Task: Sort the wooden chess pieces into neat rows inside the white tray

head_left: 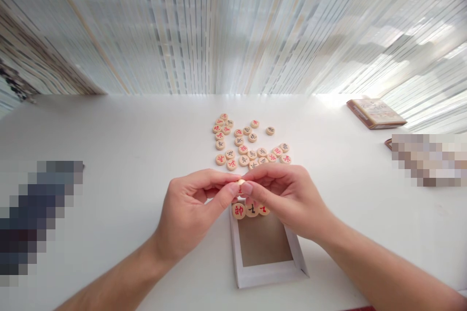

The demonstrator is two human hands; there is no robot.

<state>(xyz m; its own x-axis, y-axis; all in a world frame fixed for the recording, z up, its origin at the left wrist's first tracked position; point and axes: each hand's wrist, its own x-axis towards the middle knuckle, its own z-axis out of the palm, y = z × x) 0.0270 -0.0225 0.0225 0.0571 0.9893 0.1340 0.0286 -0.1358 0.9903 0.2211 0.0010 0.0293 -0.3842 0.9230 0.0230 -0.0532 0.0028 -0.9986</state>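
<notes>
Between the fingertips of both hands is a small round wooden piece [241, 182], mostly covered by the fingers. My left hand [202, 201] pinches it from the left, thumb and fingers together. From the right, my right hand [279, 194] pinches it too. Just below the hands lies a shallow white box [268, 274] with a brown inside. Along its far end sit a red-marked disc [239, 211], a black-marked disc [251, 209] and another red-marked disc [263, 210], partly under my right hand. Beyond the hands, several red and black marked discs [243, 149] are spread on the white table [127, 141].
A flat printed box [377, 112] lies at the back right. Nearer on the right is a blurred-out object [430, 160], and a dark blurred-out one [40, 214] is at the left. Striped curtains [219, 29] hang behind the table.
</notes>
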